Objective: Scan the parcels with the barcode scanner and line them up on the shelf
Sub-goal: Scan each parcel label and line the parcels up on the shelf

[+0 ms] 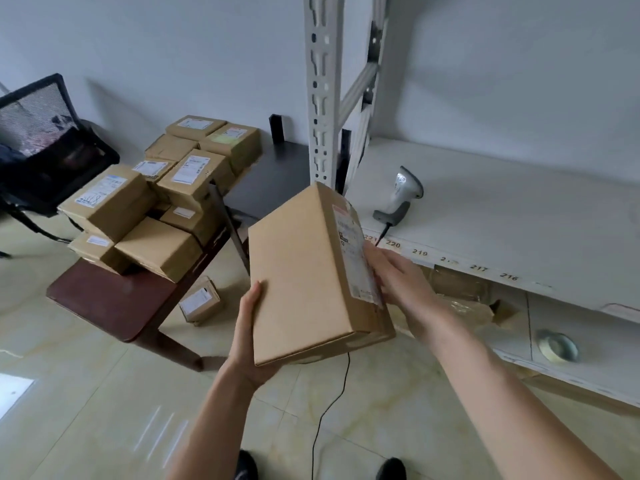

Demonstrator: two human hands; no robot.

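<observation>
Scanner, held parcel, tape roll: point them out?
scanner [401, 197], head view, on its grey handle, on the shelf.
held parcel [304, 282], head view, middle of its plain top face.
tape roll [558, 347], head view, on its rim.

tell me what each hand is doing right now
Left hand: holds the parcel at its near corner.
Right hand: holds the parcel's label side.
</observation>
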